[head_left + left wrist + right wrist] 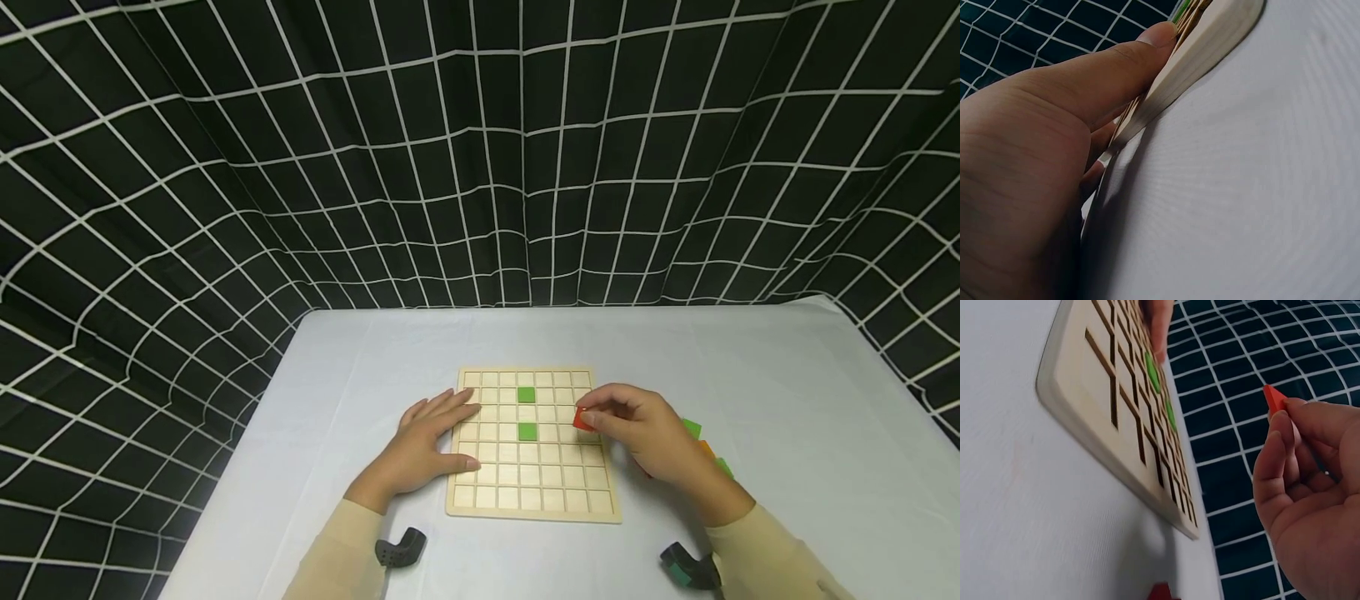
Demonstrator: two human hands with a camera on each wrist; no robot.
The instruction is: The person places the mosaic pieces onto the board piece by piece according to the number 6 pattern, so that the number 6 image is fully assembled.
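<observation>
A wooden grid board (534,516) lies on the white table, with one green tile (527,394) in an upper cell and another green tile (527,432) two cells nearer in the same column. My left hand (420,450) rests on the board's left edge, fingers spread and fairly straight, thumb on the rim side. Between thumb and fingertips, my right hand (651,427) pinches a red square tile (581,419) over the right-hand columns. In the right wrist view the red tile (1274,400) appears tilted and raised above the board; the fingers partly cover it.
Right of the board, partly behind the right forearm, lie loose tiles: a green one (692,428), an orange one (707,448) and another green one (723,467). Black curved devices (401,550) sit by both wrists. A black, white-lined curtain (495,167) surrounds the table's back and sides.
</observation>
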